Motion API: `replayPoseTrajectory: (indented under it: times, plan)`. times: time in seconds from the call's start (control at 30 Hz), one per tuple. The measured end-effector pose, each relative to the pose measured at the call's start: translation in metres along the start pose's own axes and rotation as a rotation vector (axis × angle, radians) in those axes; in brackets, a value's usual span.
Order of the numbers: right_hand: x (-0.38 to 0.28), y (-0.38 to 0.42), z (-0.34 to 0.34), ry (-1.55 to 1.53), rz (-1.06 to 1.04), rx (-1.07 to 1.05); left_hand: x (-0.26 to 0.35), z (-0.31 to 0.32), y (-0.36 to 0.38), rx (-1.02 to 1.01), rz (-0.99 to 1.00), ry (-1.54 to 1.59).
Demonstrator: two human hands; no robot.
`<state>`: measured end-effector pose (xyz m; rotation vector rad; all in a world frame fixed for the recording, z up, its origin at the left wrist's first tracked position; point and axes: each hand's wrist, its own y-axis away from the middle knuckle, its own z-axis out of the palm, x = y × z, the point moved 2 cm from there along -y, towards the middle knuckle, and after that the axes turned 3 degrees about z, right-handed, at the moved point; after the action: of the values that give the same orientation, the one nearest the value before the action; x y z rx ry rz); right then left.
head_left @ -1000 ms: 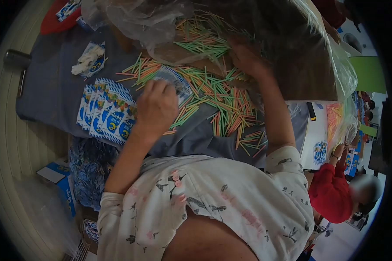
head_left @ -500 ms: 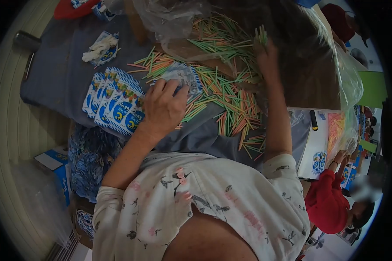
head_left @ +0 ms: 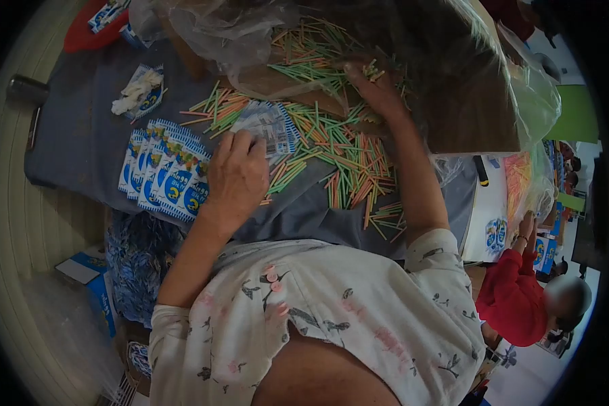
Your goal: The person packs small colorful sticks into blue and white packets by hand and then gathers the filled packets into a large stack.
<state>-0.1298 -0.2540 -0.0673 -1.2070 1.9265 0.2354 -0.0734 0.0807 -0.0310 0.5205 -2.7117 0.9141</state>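
Observation:
My left hand (head_left: 238, 177) has its fingers curled over the near edge of a clear-backed blue and white packet (head_left: 272, 127), which lies on the loose sticks. Beside it on the left, overlapping blue and white printed packets (head_left: 172, 181) are laid in rows. My right hand (head_left: 380, 93) is at the opening of the plastic-lined box, its fingers closed around a small bunch of coloured sticks (head_left: 371, 70) whose ends poke out. Below and around it spreads a pile of thin green, orange and pink sticks (head_left: 358, 162); some of it lies under the plastic.
A cardboard box (head_left: 480, 128) with clear plastic film (head_left: 240, 40) stands at the back right. A packet with a crumpled white item (head_left: 137, 93) and a red container (head_left: 91, 27) are at the left. A person in red (head_left: 514, 294) works at the right.
My right hand has shifted left and tilted over, so the sticks in it no longer stand upright. My left hand stays at the packet. The whole view has shifted slightly.

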Motion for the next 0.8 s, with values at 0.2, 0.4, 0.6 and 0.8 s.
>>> replayPoseTrajectory:
  times: [0.2, 0.4, 0.6, 0.8]
  plan:
    - [-0.045, 0.008, -0.012, -0.319, -0.066, -0.105, -0.023, -0.013, -0.006, 0.024, -0.148, 0.280]
    - [-0.106, 0.024, -0.028, -0.585, 0.010, 0.041, -0.017, -0.017, -0.023, 0.066, -0.242, 0.516]
    - [-0.109, 0.018, -0.026, -1.041, -0.147, -0.197, -0.007, -0.006, -0.048, 0.116, -0.185, 0.557]
    - [-0.150, 0.034, -0.002, -1.228, -0.263, -0.317, -0.002, -0.004, -0.057, 0.126, -0.178, 0.605]
